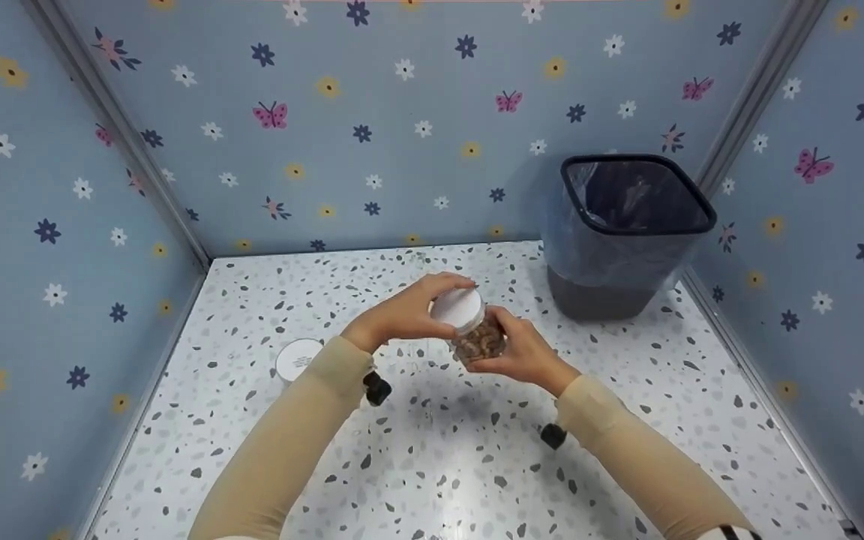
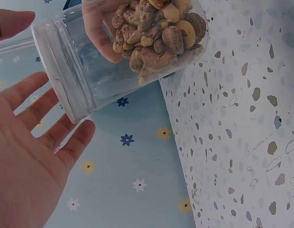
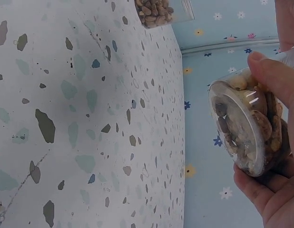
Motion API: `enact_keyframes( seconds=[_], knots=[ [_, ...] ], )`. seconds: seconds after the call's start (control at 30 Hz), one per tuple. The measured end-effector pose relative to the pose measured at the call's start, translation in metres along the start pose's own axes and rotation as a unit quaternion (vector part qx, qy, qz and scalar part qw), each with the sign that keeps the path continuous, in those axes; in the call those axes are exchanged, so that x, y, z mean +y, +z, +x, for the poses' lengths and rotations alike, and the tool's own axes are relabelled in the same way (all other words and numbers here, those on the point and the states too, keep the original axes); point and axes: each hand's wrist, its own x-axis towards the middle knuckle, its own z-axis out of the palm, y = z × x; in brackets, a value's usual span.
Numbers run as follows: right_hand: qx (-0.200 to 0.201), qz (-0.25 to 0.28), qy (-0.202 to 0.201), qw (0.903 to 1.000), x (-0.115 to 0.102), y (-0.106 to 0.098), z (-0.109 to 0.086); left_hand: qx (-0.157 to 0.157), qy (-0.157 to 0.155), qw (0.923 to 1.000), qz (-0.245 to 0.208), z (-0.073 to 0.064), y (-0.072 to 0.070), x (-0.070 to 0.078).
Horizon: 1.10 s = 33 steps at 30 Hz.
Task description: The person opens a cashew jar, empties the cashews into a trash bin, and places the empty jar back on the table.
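Observation:
My right hand (image 1: 526, 351) grips a clear plastic jar (image 3: 240, 123) by its lower body, tilted and held over the table. Brown-skinned nuts that look like cashews (image 2: 156, 35) fill its lower part, as the left wrist view shows. Spanning the jar's white lid (image 1: 458, 309) is my left hand (image 1: 409, 309), its thumb on the near side and fingers on the far side. In the left wrist view its fingertips are at the rim of the lid (image 2: 56, 71), which sits on the jar's mouth.
On the table's left stands a second jar (image 3: 156, 12) of nuts, its printed white lid (image 1: 297, 358) uppermost. A lined waste bin (image 1: 604, 296) with a black rim stands back right. Flowered panels (image 1: 372, 165) wall the speckled tabletop (image 1: 432, 450) at the back and both sides.

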Motion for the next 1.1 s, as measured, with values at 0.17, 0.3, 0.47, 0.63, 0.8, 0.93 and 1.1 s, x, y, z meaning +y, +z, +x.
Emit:
enact_keyframes(
  seconds=[0.17, 0.3, 0.47, 0.63, 0.8, 0.93, 1.1],
  knots=[
    [0.003, -0.003, -0.006, 1.0000, 0.000, 0.001, -0.001, -0.029, -0.009, 0.9995, 0.012, 0.000, -0.002, 0.000],
    [0.002, 0.001, -0.008, 1.0000, 0.000, 0.001, -0.002, -0.031, -0.007, 0.9988, 0.036, 0.001, -0.001, 0.000],
    [0.000, 0.004, -0.007, 1.0000, 0.000, 0.000, -0.003, -0.018, 0.009, 0.9988, 0.044, 0.004, 0.000, 0.001],
    [0.005, -0.004, 0.000, 1.0000, 0.000, -0.001, -0.003, 0.003, 0.009, 0.9988, 0.049, 0.006, 0.001, 0.001],
    [0.004, -0.015, 0.006, 0.9999, 0.000, 0.001, -0.003, 0.020, -0.018, 0.9973, 0.068, 0.005, 0.004, 0.000],
    [0.007, -0.021, 0.011, 0.9997, 0.000, 0.002, -0.003, 0.036, -0.056, 0.9951, 0.072, 0.004, 0.007, 0.002],
    [0.010, -0.029, 0.015, 0.9994, 0.000, 0.003, -0.003, 0.057, -0.081, 0.9926, 0.069, 0.005, 0.010, 0.002]
  ],
)
